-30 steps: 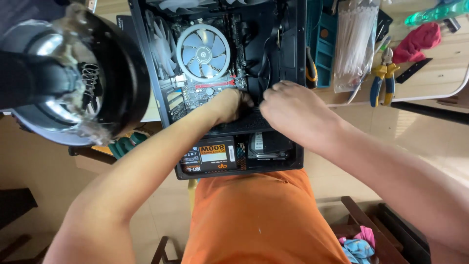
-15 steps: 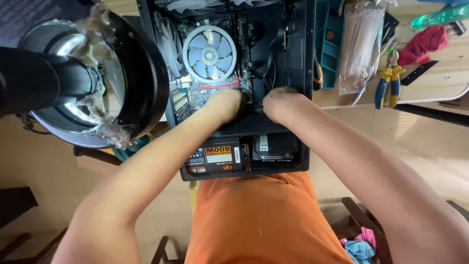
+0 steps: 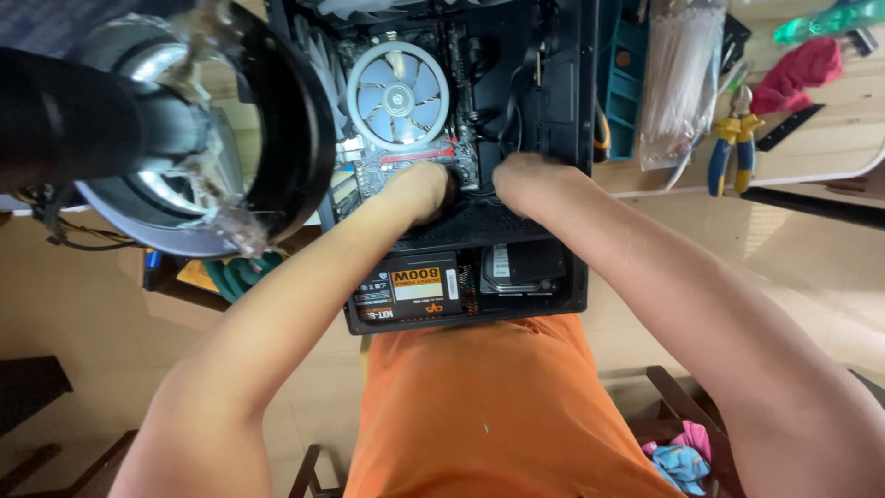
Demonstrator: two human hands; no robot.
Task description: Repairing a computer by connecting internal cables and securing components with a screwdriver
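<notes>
Reaching deeper than a second ago, your left hand and right hand work inside the computer case; fingers hidden, grip unclear.

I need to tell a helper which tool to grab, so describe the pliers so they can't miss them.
Start at the open black computer case and look right, past the bag of white cable ties. The pliers lie on the wooden table, jaws up. Their blue-and-yellow handles set them apart.

Tan tiled floor, pale wooden workbench.
</notes>
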